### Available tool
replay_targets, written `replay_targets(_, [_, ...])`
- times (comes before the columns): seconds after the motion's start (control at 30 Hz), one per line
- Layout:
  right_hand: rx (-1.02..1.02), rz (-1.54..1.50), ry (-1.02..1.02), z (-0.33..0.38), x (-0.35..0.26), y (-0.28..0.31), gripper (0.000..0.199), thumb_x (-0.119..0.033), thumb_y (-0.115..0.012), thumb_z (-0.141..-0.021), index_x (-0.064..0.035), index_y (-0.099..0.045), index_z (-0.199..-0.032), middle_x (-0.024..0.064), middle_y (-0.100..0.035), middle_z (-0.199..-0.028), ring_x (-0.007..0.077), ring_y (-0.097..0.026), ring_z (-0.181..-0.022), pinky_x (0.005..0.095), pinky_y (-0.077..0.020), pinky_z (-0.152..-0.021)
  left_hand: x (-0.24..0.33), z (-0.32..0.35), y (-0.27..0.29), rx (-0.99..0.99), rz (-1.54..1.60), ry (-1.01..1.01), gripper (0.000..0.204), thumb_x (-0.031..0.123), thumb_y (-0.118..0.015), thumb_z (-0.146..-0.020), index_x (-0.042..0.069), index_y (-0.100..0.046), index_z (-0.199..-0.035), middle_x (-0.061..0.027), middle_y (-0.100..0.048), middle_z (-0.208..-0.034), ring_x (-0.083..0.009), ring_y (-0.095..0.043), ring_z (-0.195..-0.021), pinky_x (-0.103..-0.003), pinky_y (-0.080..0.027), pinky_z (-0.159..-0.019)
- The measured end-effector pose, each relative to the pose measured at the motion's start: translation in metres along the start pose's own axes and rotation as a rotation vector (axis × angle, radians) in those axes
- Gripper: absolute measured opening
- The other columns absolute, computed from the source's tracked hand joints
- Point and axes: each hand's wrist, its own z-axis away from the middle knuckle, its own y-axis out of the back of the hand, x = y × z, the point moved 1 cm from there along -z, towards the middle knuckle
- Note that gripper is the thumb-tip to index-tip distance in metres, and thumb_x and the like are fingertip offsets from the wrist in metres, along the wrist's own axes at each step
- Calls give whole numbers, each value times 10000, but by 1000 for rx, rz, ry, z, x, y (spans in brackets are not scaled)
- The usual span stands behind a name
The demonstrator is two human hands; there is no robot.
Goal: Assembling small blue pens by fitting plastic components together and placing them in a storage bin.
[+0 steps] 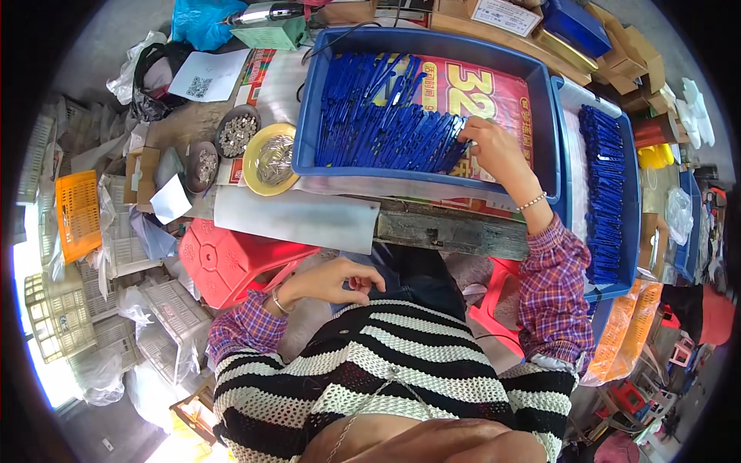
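- Right hand (494,147): reaches into the large blue tray (309,116) on the counter (455,231); fingers rest on the right end of the blue plastic pieces (378,127). Whether they pinch one cannot be told.
- Left hand (340,282): held low near the body, over the lap, fingers loosely curled, apparently holding nothing, well apart from the right hand.
- Blue plastic pieces: heaped across the left and middle of the tray, on a red printed sheet (486,92).
- Second blue tray (629,224): just right of the first, carrying a neat row of blue pieces (606,193).
- Left of the large tray: a yellow-rimmed dish (270,158) and two dark bowls (235,131) holding small metal parts.
- Red plastic stool (231,258): near left, below the counter edge.
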Motion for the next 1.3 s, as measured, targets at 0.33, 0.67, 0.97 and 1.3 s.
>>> replay_targets(0.33, [101,180,139,8,-5,-2,212,-68,-670,-633,-118,-615,-832,27,-552,-878,233,-566,-910,352,-495,-736,5,-3,3,6,1,85,271,72,-674,-756,18,-617,-1016,-43,-624,-744,-110,-587,-710,-242,-458,-673])
replay_targets(0.67, [27,298,219,6,4,-7,74,-68,-600,-682,-105,-602,-746,17,-563,-818,208,-584,-881,328,-506,-680,-4,-8,-2,28,-6,57,294,92,-688,-737,37,-618,-1017,-36,-632,-750,-108,-581,-687,-247,-460,-660])
replay_targets(0.97, [13,253,251,10,10,-9,37,-93,-632,-678,-105,-626,-713,42,-613,-737,235,-629,-773,358,-512,-658,-8,-12,-6,28,24,75,285,94,-692,-733,32,-625,-1003,-28,-614,-733,-91,-565,-684,-237,-451,-660])
replay_targets(1.3, [-67,167,295,9,10,-2,94,-54,-641,-651,-91,-610,-732,61,-627,-750,264,-626,-782,384,-499,-653,-17,-11,-9,34,37,86,283,99,-688,-737,37,-625,-1006,-27,-620,-750,-92,-570,-687,-235,-448,-656])
